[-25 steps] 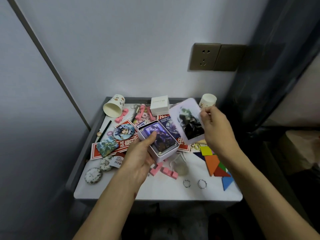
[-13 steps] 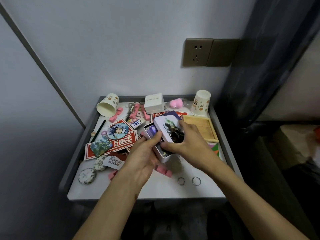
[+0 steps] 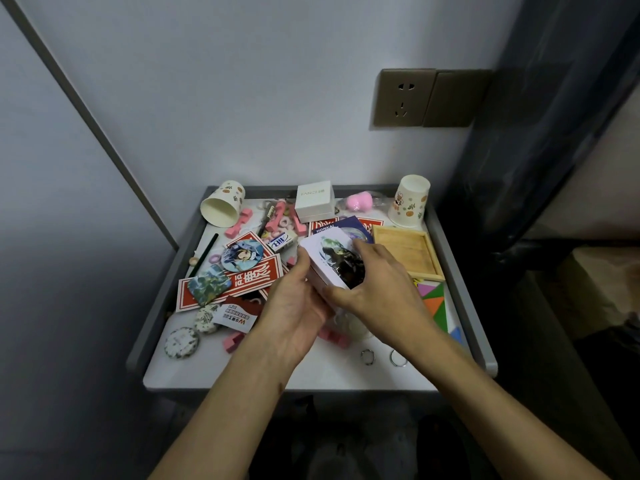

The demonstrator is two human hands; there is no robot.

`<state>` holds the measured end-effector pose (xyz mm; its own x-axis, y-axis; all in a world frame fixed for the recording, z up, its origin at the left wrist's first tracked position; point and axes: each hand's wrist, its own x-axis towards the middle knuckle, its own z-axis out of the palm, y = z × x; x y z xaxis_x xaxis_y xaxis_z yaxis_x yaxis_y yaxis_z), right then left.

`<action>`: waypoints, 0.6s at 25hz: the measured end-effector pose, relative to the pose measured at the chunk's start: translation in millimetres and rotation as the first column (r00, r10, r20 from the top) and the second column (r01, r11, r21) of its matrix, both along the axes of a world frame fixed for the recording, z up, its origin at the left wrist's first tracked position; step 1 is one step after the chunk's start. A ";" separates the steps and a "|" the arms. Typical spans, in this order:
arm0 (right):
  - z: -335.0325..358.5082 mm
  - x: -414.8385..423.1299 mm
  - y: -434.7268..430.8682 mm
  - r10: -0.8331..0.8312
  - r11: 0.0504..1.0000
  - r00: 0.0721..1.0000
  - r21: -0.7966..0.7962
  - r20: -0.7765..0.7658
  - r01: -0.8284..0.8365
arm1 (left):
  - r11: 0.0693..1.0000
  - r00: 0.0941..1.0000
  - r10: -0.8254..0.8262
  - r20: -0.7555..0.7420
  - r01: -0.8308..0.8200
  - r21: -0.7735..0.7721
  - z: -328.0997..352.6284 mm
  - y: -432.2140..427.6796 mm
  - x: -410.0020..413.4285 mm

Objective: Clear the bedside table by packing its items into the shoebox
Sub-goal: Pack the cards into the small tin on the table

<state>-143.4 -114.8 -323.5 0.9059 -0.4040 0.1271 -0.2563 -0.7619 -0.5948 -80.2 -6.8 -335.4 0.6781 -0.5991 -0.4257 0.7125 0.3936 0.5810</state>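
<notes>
Above the middle of the bedside table (image 3: 325,372), both hands hold a small white tin (image 3: 320,277). Its picture lid (image 3: 337,256) now lies flat on top of the tin. My left hand (image 3: 294,306) cups the tin from the left and below. My right hand (image 3: 377,289) presses on the lid from the right, thumb at its near edge. The tin's inside is hidden. No shoebox shows in this view.
Scattered around are a tipped paper cup (image 3: 223,207), an upright cup (image 3: 410,200), a white box (image 3: 314,200), a wooden tray (image 3: 405,252), red cards (image 3: 242,282), a round badge (image 3: 241,254), pink blocks (image 3: 233,341), coloured tangram pieces (image 3: 434,299) and two metal rings (image 3: 382,356). A raised grey rim borders the table.
My right hand brought the picture lid down from beside the open tin and laid it over the tin. The left hand kept hold of the tin throughout.
</notes>
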 end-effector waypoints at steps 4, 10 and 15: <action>0.2 -0.8 2.8 0.011 0.999 1.000 -0.040 -0.013 -0.012 | 1.000 1.000 0.008 -0.007 -0.008 -0.008 2.9 0.5 -0.8; 4.0 -2.6 2.3 0.020 0.997 1.000 -0.070 0.005 -0.020 | 1.000 0.998 0.014 0.055 -0.015 0.019 5.1 3.8 -2.0; 4.5 -3.7 5.1 0.032 0.991 0.999 -0.130 -0.005 -0.033 | 0.992 0.997 -0.005 0.079 -0.005 0.122 7.1 7.0 0.0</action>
<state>-147.1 -109.7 -319.0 0.9187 -0.3547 0.1737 -0.2320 -0.8406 -0.4896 -80.2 0.2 -328.3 0.7125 -0.5459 -0.4408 0.6624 0.3161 0.6792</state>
